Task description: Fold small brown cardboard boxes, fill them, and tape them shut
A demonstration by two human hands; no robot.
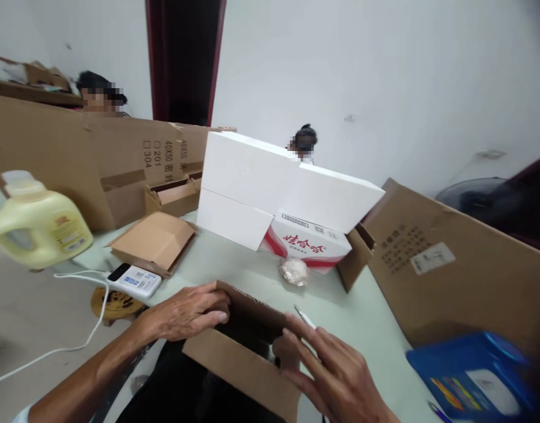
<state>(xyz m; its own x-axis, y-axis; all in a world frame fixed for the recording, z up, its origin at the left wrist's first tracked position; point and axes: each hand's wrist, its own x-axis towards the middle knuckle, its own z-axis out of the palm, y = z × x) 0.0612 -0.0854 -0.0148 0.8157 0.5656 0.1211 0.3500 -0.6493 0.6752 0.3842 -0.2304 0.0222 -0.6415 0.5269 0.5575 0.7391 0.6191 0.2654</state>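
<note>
Head view, cardboard box (pixel 243 361) between left fingers (pixel 215 301) and right fingers (pixel 299 328), touching both

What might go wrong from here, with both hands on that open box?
The box, held by the left hand and right hand, seems partly over the lap and might slip down. The white cable hangs near the left forearm; a snag could drag the white device. The slim pen-like thing by the right fingers might get knocked.

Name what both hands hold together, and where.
An open brown cardboard box: the left hand grips the far wall's left end; the right hand holds the box's right end.
</note>
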